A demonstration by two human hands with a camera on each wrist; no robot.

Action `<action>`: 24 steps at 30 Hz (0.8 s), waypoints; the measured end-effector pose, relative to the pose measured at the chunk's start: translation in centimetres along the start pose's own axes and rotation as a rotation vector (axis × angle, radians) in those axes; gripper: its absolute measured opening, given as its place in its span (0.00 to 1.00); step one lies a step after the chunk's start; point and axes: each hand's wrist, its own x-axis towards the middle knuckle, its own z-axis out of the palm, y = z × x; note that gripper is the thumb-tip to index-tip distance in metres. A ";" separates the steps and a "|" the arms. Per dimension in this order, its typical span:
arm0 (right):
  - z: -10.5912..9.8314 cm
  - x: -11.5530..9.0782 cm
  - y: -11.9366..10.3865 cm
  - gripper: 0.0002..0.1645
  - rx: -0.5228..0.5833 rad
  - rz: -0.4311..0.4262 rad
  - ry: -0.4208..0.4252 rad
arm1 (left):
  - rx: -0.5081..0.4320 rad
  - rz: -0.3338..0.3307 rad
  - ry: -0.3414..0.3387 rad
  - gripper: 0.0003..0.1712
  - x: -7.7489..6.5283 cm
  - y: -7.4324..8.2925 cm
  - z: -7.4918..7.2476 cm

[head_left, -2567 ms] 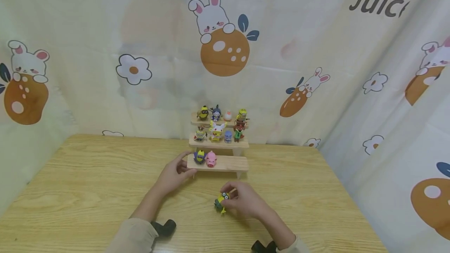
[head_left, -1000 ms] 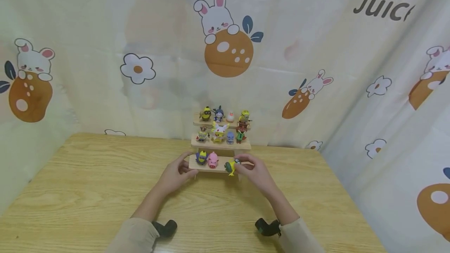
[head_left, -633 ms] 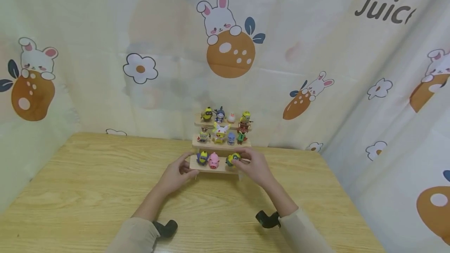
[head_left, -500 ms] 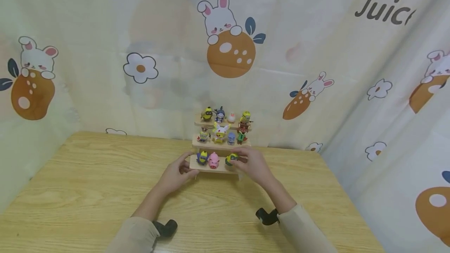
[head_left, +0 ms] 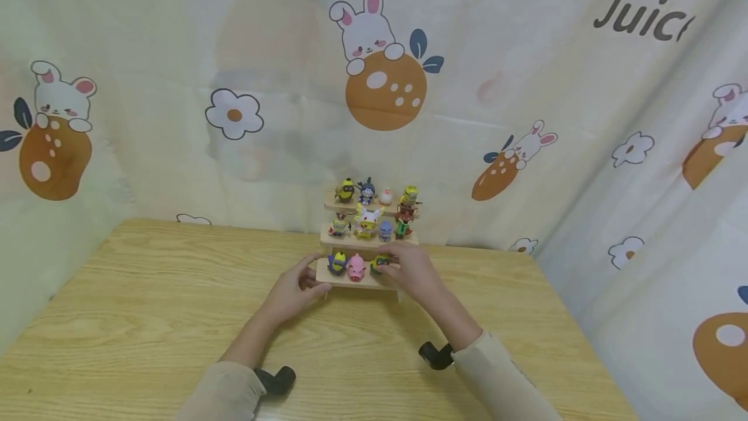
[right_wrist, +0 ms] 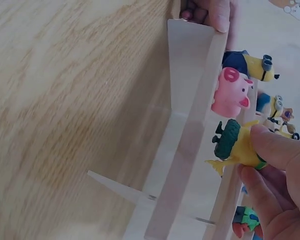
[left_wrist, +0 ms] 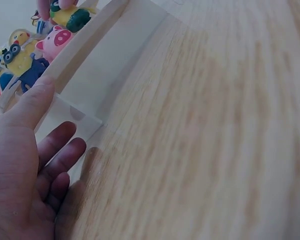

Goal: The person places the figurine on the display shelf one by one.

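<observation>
A three-step wooden display stand [head_left: 353, 284] carries small toy figures. My left hand [head_left: 290, 290] holds the left end of its lowest step; in the left wrist view the thumb lies on the edge and the fingers curl below. My right hand [head_left: 413, 271] pinches a yellow minion figure with a green lower part [right_wrist: 245, 142] between thumb and fingers. It is tilted in the right wrist view, over the lowest step. Left of it stand a pink pig figure [head_left: 356, 267] and a minion figure in dark blue [head_left: 337, 263]. Whether the held figure touches the step is unclear.
Several figures stand on the upper two steps, among them a fox in green [head_left: 403, 223] and a small white figure [head_left: 386, 196]. The stand rests on a wood-grain table [head_left: 193, 304]. Behind hangs a curtain [head_left: 280, 148] printed with rabbits and oranges.
My right hand has carried the minion figure from above the table up to the lowest step, then left toward the pig figure. My left hand has kept its hold on the stand.
</observation>
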 end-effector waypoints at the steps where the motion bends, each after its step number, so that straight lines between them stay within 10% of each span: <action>1: 0.1 0.0 0.0 0.17 -0.010 -0.006 0.002 | 0.001 0.001 -0.001 0.42 0.0 0.0 0.0; 24: 0.6 -0.1 0.0 0.16 -0.035 -0.021 0.014 | 0.007 -0.012 -0.007 0.41 -0.1 0.3 -0.2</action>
